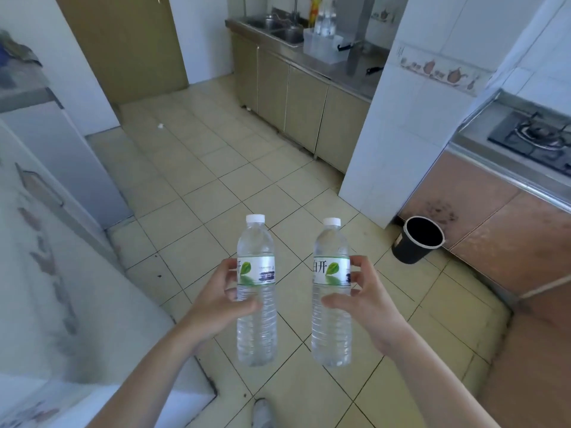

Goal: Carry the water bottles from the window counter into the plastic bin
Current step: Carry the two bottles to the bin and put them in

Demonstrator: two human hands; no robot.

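Note:
I hold two clear water bottles upright over the tiled floor, each with a white cap and a green-leaf label. My left hand [221,299] grips the left bottle [256,322] at its middle. My right hand [363,299] grips the right bottle [331,329] the same way. Far ahead, a translucent plastic bin [321,49] stands on the steel counter beside the sink, with other clear bottles [326,21] standing in it.
A black bucket [417,239] sits on the floor at the right, by a white tiled pillar [401,125]. A gas stove [537,135] lies on the right counter. A white appliance [46,273] fills the left. Open tiled floor [216,168] leads toward the sink cabinets [293,100].

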